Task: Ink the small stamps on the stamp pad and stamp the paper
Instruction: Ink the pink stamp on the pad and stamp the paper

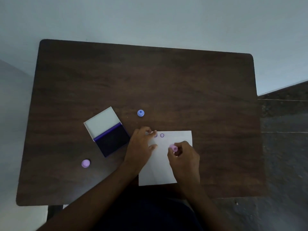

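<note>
A white paper [164, 165] lies near the table's front edge and carries two purple smiley prints [162, 135] along its top. My left hand [140, 148] lies flat on the paper's upper left corner, fingers spread, partly covering one print. My right hand [183, 156] pinches a small pink stamp [174, 148] over the middle of the sheet. Whether the stamp touches the paper I cannot tell. To the left of the paper the stamp pad [113, 142] lies with its white lid [100, 123] swung back, showing dark ink.
A blue stamp [140, 113] stands behind the paper. A pink cap or stamp [86, 163] rests at the front left. The dark wooden table [166, 77] stretches away behind. A pale wall is beyond it, and dark floor lies to the right.
</note>
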Action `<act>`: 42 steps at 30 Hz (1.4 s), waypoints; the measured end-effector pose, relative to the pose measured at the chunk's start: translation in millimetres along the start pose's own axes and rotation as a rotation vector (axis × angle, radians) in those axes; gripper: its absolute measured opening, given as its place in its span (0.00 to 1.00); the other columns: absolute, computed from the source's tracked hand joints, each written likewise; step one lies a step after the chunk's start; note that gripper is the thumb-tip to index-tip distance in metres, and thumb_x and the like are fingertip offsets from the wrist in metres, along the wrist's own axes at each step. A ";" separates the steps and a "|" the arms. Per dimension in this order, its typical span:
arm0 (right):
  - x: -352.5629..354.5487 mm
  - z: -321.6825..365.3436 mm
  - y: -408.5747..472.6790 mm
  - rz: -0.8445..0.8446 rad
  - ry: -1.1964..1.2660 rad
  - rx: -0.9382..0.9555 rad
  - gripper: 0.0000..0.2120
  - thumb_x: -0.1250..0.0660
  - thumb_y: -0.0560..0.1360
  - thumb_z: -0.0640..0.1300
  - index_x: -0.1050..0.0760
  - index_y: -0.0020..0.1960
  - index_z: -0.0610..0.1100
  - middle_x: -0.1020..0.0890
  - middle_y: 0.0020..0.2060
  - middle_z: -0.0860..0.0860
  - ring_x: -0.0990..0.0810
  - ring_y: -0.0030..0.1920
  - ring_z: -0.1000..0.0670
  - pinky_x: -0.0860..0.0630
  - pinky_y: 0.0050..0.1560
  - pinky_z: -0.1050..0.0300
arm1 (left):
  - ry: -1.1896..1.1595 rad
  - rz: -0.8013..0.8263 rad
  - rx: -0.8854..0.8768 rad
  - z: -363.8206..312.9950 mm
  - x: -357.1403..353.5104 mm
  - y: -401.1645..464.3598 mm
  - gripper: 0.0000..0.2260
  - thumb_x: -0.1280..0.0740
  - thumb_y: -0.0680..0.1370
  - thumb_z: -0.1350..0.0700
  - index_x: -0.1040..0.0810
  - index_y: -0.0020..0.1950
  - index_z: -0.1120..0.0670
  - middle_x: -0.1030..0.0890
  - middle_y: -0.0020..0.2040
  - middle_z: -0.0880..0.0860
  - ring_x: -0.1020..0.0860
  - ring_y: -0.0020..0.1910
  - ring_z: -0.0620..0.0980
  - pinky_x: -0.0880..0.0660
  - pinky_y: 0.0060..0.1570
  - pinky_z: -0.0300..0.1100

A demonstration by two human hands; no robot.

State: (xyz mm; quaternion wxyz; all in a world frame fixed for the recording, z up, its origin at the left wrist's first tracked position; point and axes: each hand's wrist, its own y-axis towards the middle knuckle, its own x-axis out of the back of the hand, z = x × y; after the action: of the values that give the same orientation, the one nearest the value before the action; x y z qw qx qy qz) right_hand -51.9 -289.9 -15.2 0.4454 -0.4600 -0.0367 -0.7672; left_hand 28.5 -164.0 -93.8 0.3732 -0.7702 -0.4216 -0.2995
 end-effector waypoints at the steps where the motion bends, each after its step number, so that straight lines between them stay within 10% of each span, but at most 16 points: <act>1: -0.6 -2.1 -4.0 0.018 0.011 -0.020 0.04 0.33 0.74 0.50 0.25 0.42 0.50 0.19 0.38 0.56 0.22 0.37 0.58 0.28 0.38 0.69 | 0.021 -0.006 -0.027 -0.4 0.6 -1.0 0.25 0.23 0.67 0.49 0.23 0.63 0.52 0.23 0.60 0.51 0.26 0.58 0.48 0.34 0.51 0.34; 9: -16.9 -3.8 -9.4 0.201 -0.008 -0.127 0.15 0.35 0.74 0.57 0.21 0.52 0.48 0.16 0.50 0.52 0.22 0.46 0.54 0.25 0.54 0.59 | -0.044 0.008 -0.009 -2.6 15.3 -22.1 0.20 0.35 0.77 0.46 0.28 0.68 0.48 0.26 0.66 0.51 0.29 0.64 0.49 0.37 0.60 0.35; 15: -17.7 15.0 -11.4 0.265 0.232 -0.099 0.11 0.30 0.72 0.56 0.17 0.46 0.49 0.15 0.41 0.54 0.19 0.36 0.52 0.20 0.39 0.59 | -0.248 0.314 0.334 29.4 34.0 -66.3 0.23 0.31 0.76 0.54 0.31 0.69 0.53 0.30 0.69 0.53 0.30 0.64 0.48 0.38 0.66 0.40; 20: -24.1 36.4 -17.3 0.422 0.428 -0.117 0.05 0.27 0.70 0.51 0.16 0.40 0.50 0.15 0.34 0.53 0.19 0.30 0.50 0.19 0.35 0.59 | -0.391 -0.143 0.342 58.8 49.3 -118.8 0.08 0.33 0.78 0.54 0.21 0.55 0.50 0.20 0.53 0.50 0.24 0.49 0.44 0.30 0.51 0.37; 29: -51.5 77.6 -27.2 0.611 0.472 -0.077 0.09 0.24 0.66 0.54 0.16 0.41 0.50 0.16 0.31 0.46 0.20 0.28 0.49 0.20 0.37 0.60 | -0.475 -0.355 0.517 95.3 55.3 -145.5 0.04 0.35 0.77 0.46 0.24 0.47 0.36 0.25 0.45 0.31 0.26 0.46 0.33 0.34 0.49 0.26; 42: -80.3 111.4 -32.3 0.715 0.487 -0.105 0.02 0.27 0.70 0.42 0.16 0.42 0.45 0.16 0.33 0.42 0.21 0.30 0.45 0.21 0.35 0.54 | -0.392 -0.494 0.686 140.5 59.1 -132.9 0.25 0.30 0.73 0.44 0.30 0.69 0.46 0.28 0.67 0.47 0.29 0.63 0.47 0.30 0.65 0.47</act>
State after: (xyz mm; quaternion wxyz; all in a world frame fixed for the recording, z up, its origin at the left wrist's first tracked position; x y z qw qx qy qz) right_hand 14.4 -166.4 0.9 0.6549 -0.2715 0.2699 -0.6516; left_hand -39.5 26.1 -81.3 0.4372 -0.5208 -0.7297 -0.0715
